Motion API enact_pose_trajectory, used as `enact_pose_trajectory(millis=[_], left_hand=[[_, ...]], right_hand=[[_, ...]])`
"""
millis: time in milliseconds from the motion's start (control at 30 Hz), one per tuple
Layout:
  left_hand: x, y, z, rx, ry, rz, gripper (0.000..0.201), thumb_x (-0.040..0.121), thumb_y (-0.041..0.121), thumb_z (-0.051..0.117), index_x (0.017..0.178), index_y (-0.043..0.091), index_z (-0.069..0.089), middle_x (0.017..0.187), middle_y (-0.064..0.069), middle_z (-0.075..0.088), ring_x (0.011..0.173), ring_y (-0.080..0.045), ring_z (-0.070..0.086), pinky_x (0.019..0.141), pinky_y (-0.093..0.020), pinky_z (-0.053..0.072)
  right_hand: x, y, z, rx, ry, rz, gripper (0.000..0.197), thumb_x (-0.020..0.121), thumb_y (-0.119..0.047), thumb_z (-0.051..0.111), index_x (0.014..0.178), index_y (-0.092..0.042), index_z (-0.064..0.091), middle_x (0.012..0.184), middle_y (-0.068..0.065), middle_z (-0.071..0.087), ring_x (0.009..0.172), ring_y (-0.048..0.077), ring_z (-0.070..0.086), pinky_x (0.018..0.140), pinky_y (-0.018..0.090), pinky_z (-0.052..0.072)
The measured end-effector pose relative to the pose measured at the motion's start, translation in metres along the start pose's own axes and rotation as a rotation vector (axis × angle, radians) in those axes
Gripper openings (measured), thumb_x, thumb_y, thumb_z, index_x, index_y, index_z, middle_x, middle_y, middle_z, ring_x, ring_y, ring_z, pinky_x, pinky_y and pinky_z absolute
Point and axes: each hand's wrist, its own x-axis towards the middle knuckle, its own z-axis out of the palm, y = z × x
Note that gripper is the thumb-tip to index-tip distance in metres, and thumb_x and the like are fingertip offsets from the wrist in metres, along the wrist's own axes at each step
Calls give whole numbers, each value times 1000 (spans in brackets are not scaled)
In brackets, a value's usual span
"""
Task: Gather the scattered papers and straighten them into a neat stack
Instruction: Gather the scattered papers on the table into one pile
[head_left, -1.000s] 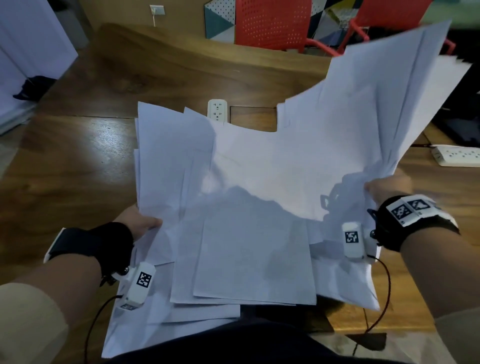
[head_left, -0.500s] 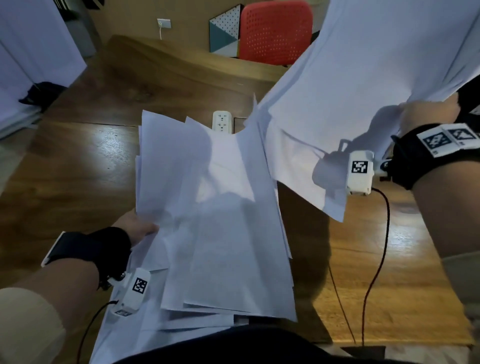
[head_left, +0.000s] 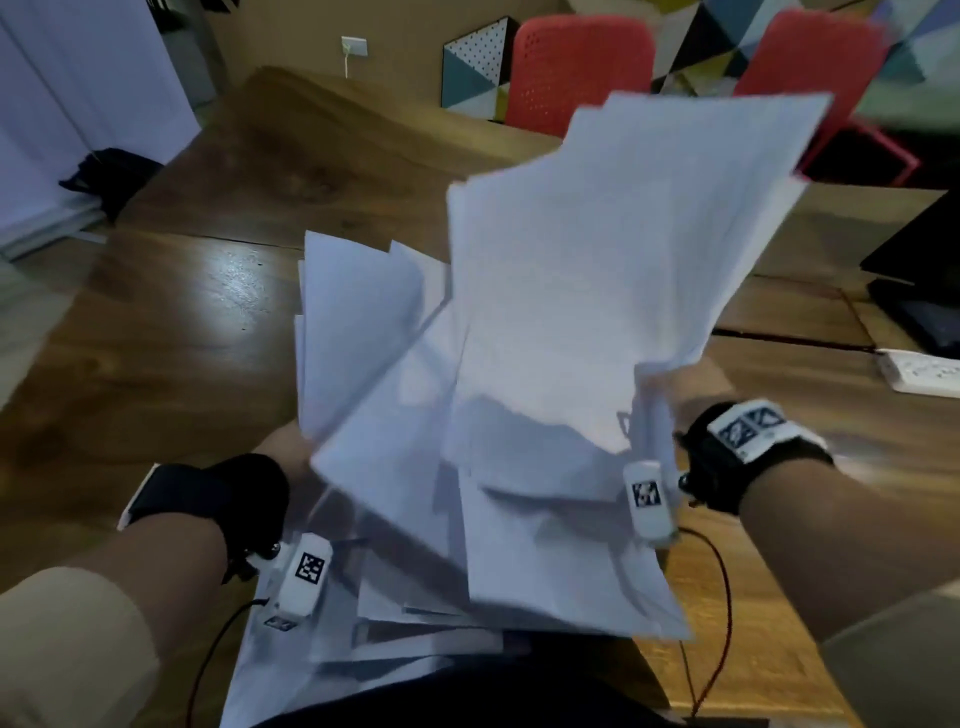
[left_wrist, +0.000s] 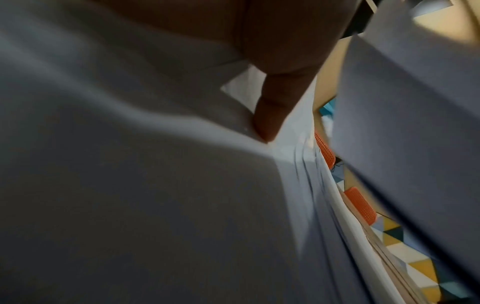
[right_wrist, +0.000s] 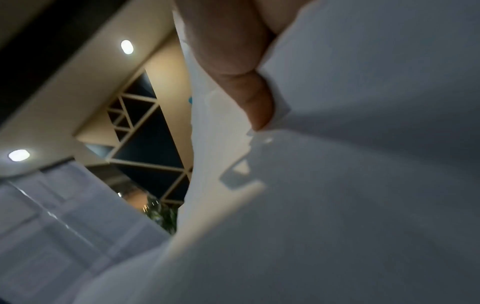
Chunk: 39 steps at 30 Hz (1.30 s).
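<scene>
The right hand grips one bundle of papers by its right edge; in the right wrist view the thumb is pinched down on the sheets. The left hand grips a second bundle by its left edge, with a finger curled against the paper in the left wrist view. Both bundles are raised above the wooden table, and the right bundle overlaps the left one in the head view. Edges in both bundles are fanned and misaligned; the lowest sheets hang toward the person's lap.

Step in hand, by judgement: merging the two gathered bundles into one. Gathering appears largely done; straightening has not begun.

Next move, by judgement: lay the right bundle squarely on the left, relax both grips enough for the sheets to slide, then tap the edges on the table to align them. Risk: loose sheets at the bottom may slip out during the merge.

Containers: none is visible. A white power strip lies on the table, well apart to the right.
</scene>
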Motion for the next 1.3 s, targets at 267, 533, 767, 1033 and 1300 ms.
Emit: enact_pose_trajectory(millis=[267,533,767,1033,1300], left_hand=[[3,-7,1,-329,-42,-48,61,81,44,61,132,13,47,133,-8,53,123,-30,49,103,-36,35],[-15,6,31,-374,-287,42,89,20,52,88,101,21,67,107,-3,69,97,-22,64,90,-36,48],[-19,16,46,-385,-285,24,33,76,-4,67,109,-2,59,94,-10,67,58,-7,68,51,-15,53],[-16,31,55,-193,-181,52,42,80,8,67,119,-2,56,122,-16,61,109,-33,59,91,-35,45],[-38,61,26,-349,-218,204,15,76,-4,68,77,10,69,71,-3,74,60,-13,67,61,-23,58]], right_hand=[[-11,47,45,-271,-120,65,51,77,-15,72,121,-2,49,108,14,59,96,32,58,80,36,49],[-13,41,68,-271,-126,159,94,74,-43,74,144,-3,24,146,16,36,129,35,42,95,39,42],[-4,51,69,-285,-278,59,86,51,-62,73,120,-12,59,118,9,65,100,30,63,89,44,52],[-12,40,75,-298,-298,27,76,70,-51,71,128,-7,50,126,9,57,110,31,56,83,34,46],[-14,26,37,180,-210,-13,74,47,-42,89,107,-9,59,98,4,69,91,25,64,84,40,51]])
